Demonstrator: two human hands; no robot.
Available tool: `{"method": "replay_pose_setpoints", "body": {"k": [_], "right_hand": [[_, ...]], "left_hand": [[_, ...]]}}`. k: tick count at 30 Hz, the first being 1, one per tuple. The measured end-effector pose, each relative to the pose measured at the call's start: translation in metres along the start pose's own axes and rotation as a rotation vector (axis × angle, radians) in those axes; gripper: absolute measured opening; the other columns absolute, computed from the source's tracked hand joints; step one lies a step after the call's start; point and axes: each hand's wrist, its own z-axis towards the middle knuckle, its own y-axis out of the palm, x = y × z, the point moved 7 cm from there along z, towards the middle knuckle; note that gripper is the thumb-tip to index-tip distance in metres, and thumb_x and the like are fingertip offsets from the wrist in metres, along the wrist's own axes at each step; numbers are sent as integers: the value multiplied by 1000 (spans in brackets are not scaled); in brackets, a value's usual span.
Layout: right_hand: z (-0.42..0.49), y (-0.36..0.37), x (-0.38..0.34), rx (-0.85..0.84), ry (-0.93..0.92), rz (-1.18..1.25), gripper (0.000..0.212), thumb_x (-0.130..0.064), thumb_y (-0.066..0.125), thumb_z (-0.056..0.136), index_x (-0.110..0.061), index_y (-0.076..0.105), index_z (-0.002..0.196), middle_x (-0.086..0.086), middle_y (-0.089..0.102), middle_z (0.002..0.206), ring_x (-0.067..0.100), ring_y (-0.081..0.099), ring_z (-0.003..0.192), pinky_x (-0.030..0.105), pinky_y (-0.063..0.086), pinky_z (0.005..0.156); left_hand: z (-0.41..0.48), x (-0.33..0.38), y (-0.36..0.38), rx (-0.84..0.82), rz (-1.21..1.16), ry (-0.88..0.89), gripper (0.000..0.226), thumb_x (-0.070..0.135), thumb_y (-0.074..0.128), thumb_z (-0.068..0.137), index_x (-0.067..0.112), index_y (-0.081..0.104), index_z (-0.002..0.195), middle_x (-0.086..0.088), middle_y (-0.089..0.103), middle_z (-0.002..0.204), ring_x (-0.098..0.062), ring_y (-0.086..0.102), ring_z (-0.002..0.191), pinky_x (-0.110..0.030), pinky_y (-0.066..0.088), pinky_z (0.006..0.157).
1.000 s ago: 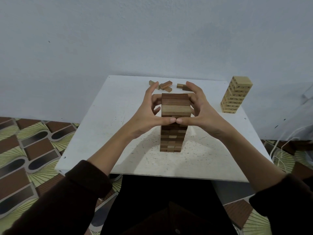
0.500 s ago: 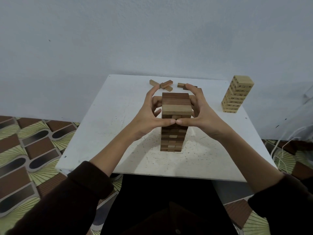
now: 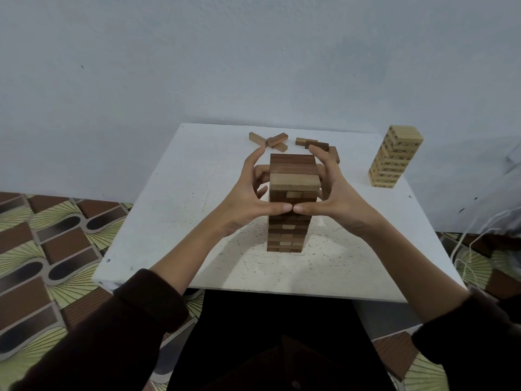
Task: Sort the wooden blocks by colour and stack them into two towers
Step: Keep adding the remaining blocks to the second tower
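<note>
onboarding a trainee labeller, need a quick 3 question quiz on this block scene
1. True or false: the pale tower stands left of the dark tower.
2. What lies loose near the table's far edge? A blocks, B cups, C cards.
3. Fill in: the thumbs of the left hand and right hand meet on the dark tower's ___ face.
Key: 1 false; 2 A; 3 near.

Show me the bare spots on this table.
Free: table left of the dark tower; the near strip before it; the gap between it and the pale tower. Crowded: the far edge, with loose blocks; the dark tower's top, cupped by left hand and right hand.
</note>
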Motion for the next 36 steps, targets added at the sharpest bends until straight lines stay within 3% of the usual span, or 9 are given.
{"method": "replay_pose_setpoints", "body": {"k": [10,17,27,31,36], "right_hand": [[-1,0,2,3,0,-4,107,-26,84,61,-36,18,144,-7,47,134,13,42,130,53,24,115],[-2,0,3,-1,-2,-3,105,-22,84,62,-37,21,144,-22,48,128,7,43,129,54,26,113],[-3,2,11,7,13,-8,108,-26,84,57,-34,21,144,-11,48,132,9,43,129,52,24,114],[-2,2,12,25,16,-12,102,-18,80,61,-32,21,144,-11,48,130,9,44,127,52,26,114],[-2,2,14,29,16,-1,104,-22,83,60,-33,22,143,-5,48,133,13,44,128,53,28,112]], "left_hand": [[0,-4,-1,17,13,-6,114,34,82,53,34,14,145,8,54,121,-9,49,124,-47,30,114],[0,-6,-1,30,8,-8,112,34,82,53,35,16,143,9,54,121,-7,50,123,-48,30,114],[0,-15,2,23,-2,-35,119,33,83,53,29,12,149,5,54,120,-11,51,122,-46,34,112],[1,-16,1,37,2,-42,114,18,82,59,27,12,149,6,55,116,-13,51,122,-45,34,112],[1,-18,1,40,-12,-50,111,6,83,65,25,13,149,5,55,116,-15,51,122,-46,35,111]]}}
